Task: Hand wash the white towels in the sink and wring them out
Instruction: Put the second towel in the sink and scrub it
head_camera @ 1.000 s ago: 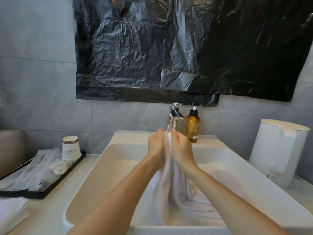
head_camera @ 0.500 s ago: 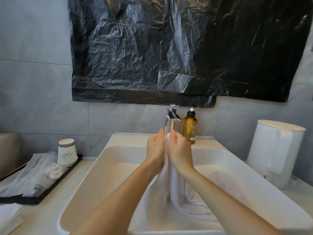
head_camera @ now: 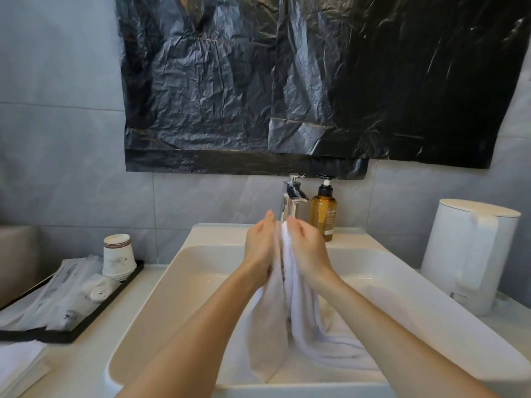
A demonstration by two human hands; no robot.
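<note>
A white towel [head_camera: 298, 317] hangs from between my two hands down into the white sink [head_camera: 184, 271], where its lower part lies bunched on the basin floor. My left hand [head_camera: 260, 245] and my right hand [head_camera: 306, 248] face each other above the basin, palms inward, fingers curled round the towel's top fold, which pokes out between them. The chrome tap [head_camera: 291, 202] stands just behind my fingertips. Whether water runs from it I cannot tell.
An amber pump bottle [head_camera: 323, 215] stands right of the tap. A white kettle [head_camera: 468, 254] sits on the right counter. At left are a black tray [head_camera: 69, 331] with packets, stacked paper cups [head_camera: 118, 258] and a folded white towel [head_camera: 17, 366]. Black plastic [head_camera: 287, 81] covers the wall.
Both hands have stayed together on the towel, shifting slightly against each other. My view has dipped and moved a little left and nearer.
</note>
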